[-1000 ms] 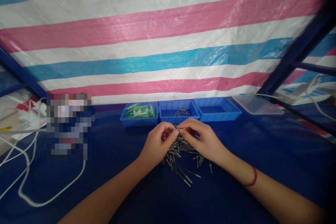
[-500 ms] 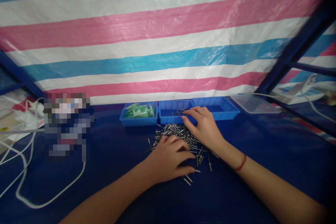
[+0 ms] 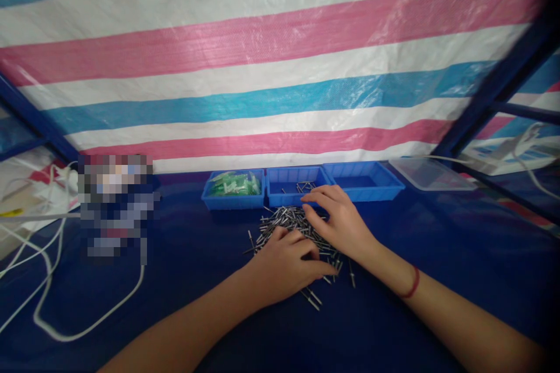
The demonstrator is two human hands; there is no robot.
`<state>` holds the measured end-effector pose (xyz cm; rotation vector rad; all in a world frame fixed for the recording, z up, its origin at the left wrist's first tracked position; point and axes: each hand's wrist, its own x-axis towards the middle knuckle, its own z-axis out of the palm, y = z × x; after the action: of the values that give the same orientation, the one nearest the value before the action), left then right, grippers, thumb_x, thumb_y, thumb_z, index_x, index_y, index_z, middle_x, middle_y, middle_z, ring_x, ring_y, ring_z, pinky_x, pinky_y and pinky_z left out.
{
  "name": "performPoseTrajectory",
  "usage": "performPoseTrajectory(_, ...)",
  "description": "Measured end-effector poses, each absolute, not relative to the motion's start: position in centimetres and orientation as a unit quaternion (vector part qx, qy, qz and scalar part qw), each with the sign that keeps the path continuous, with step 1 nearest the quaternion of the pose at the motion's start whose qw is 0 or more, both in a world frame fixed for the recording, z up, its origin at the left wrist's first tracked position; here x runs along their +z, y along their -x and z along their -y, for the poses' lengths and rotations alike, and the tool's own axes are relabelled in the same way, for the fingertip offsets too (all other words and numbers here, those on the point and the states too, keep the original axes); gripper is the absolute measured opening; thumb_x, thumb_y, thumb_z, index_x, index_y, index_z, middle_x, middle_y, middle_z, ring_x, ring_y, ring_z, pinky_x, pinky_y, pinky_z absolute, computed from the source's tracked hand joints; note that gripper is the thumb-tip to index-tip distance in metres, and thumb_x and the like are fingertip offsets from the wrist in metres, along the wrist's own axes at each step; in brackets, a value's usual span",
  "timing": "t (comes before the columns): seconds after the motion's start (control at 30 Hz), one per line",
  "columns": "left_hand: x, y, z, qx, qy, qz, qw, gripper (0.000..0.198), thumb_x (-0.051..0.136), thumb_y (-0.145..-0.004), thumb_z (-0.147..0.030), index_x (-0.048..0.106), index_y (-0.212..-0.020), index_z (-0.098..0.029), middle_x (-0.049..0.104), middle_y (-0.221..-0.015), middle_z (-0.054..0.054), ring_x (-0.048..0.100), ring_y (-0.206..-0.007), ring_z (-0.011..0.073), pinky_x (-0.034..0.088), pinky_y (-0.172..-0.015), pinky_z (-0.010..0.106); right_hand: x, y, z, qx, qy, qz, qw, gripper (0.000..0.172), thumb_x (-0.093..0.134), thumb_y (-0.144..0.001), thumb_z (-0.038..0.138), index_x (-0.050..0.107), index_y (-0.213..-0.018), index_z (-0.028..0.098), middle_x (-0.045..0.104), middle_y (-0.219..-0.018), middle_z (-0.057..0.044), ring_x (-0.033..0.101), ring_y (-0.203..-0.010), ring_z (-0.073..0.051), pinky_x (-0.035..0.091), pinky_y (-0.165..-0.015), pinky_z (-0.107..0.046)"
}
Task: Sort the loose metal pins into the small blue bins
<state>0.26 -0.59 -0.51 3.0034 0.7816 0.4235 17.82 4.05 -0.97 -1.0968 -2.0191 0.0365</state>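
Observation:
A heap of silver blind rivets [image 3: 284,218] lies on the blue tabletop, in front of the middle blue bin [image 3: 280,197]. My left hand [image 3: 284,262] rests over the near side of the heap. Its fingers are bent down among the rivets, with the thumb stretched out to the right; the fingertips are partly hidden. At the heap's right edge, my right hand [image 3: 339,218] hovers by the middle bin's front wall. Its thumb and forefinger are apart, and I see nothing between them. A few rivets [image 3: 306,186] lie inside the middle bin.
The left blue bin [image 3: 210,201] holds a clear bag of green and white pieces [image 3: 236,183]. Another blue bin [image 3: 380,189] stands to the right, beside a clear plastic lid [image 3: 433,175]. White cables [image 3: 70,337] run over the table's left side. A striped sheet [image 3: 262,93] hangs behind.
My right hand has drawn back slightly from the middle bin, showing more of the rivets inside. My left thumb has moved up and right onto rivets at the heap's near edge.

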Motion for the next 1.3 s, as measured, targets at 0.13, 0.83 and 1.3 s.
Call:
performPoseTrajectory(0.13, -0.8, -0.2, 0.5, 0.147, -0.958, -0.245, 0.001, 0.012, 0.057, -0.088, -0.033, 0.065, -0.096, -0.030, 0.063, -0.092, -0.003, 0.050, -0.091, 0.0155, 0.027, -0.076, 0.032, -1.0, -17.6, -3.7, 0.030, 0.415, 0.815, 0.403, 0.016, 0.052, -0.084, 0.021, 0.066, -0.093, 0.020, 0.064, -0.093, -0.007, 0.056, -0.087, -0.023, 0.045, -0.078, -0.044)
performPoseTrajectory(0.83, 0.2, 0.0, 0.0, 0.188, -0.939, -0.286, 0.044, 0.018, 0.040, -0.095, -0.026, 0.057, -0.092, -0.019, 0.064, -0.088, 0.001, 0.055, -0.083, 0.0141, 0.033, -0.079, 0.030, 0.0, -17.9, -3.2, 0.074, 0.395, 0.807, 0.433, 0.014, 0.052, -0.086, 0.021, 0.064, -0.079, 0.020, 0.067, -0.082, -0.005, 0.059, -0.081, -0.020, 0.045, -0.078, -0.040)
performPoseTrajectory(1.3, 0.0, 0.8, -1.6, 0.403, -0.787, -0.409, 0.225, 0.015, 0.049, -0.089, -0.020, 0.064, -0.094, -0.019, 0.065, -0.094, 0.004, 0.060, -0.088, 0.0154, 0.046, -0.078, 0.026, 0.3, -17.2, -2.1, 0.263, 0.367, 0.814, 0.366, 0.026, 0.048, -0.089, 0.033, 0.062, -0.073, 0.018, 0.064, -0.072, -0.002, 0.053, -0.060, -0.012, 0.043, -0.055, -0.024)
